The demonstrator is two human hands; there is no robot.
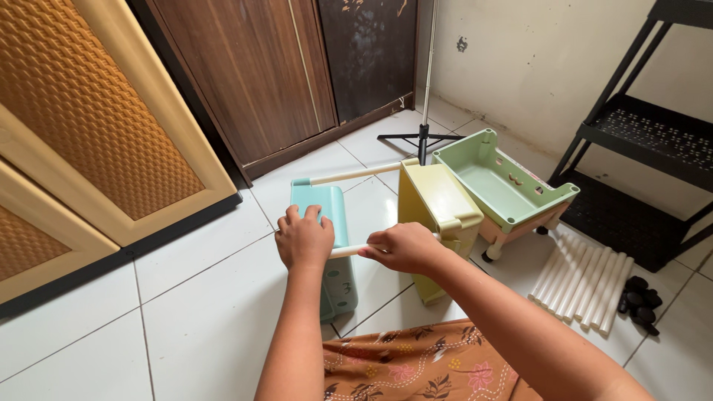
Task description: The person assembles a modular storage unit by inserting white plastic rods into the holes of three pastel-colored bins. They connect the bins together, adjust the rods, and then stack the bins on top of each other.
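Note:
My left hand [304, 239] grips the near corner of a teal plastic tray [336, 223] that stands on its side on the tiled floor. My right hand [405, 249] is closed around a cream tube [347, 251] that runs between the teal tray and a yellow plastic tray [434, 204], also standing on edge. A second cream tube [353, 175] joins the two trays at their far corners.
A green tray [499, 182] sits stacked on a pink wheeled tray to the right. Several loose cream tubes [587, 278] and black caster wheels [640, 298] lie on the floor. A black metal shelf [646, 134], a tripod stand [423, 137] and cabinets surround the spot.

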